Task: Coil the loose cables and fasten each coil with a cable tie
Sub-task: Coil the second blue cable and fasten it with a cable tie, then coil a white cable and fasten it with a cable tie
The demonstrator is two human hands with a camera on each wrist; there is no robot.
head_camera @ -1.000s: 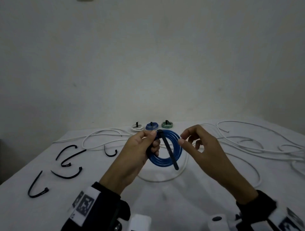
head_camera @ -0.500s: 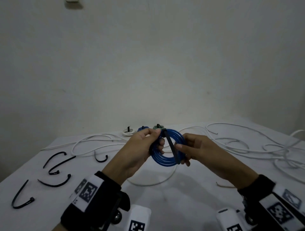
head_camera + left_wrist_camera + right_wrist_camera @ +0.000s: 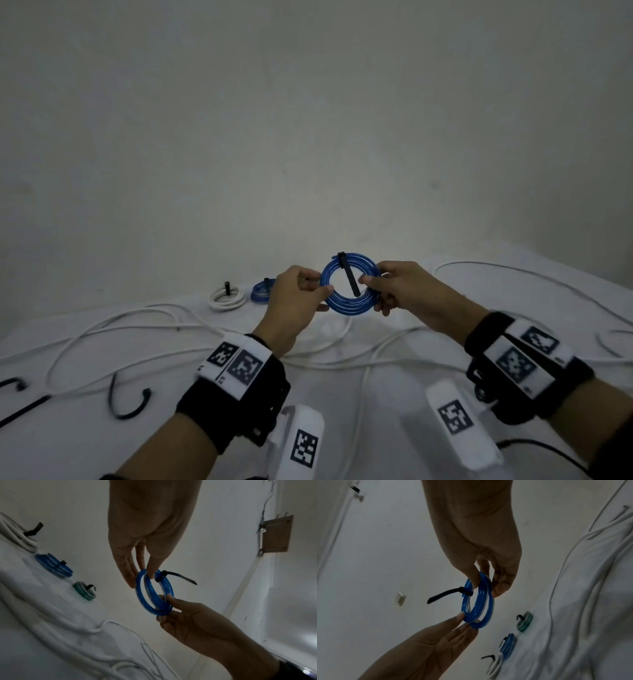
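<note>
Blue coil (image 3: 349, 289), held upright above the table (image 3: 342, 394), black tie (image 3: 351, 279) cinched at its top, tail loose. Left hand (image 3: 294, 301) pinches one side, right hand (image 3: 404, 294) the other. Risk: turns may splay if the tie sits slack. Lock engagement indiscernible; green coil (image 3: 84, 591) hidden in head view.

White cloth-covered table (image 3: 102, 445) against a plain pale wall (image 3: 308, 120); a small brown panel (image 3: 276, 534) and a small pale fitting (image 3: 400, 598) mounted on the walls.
</note>
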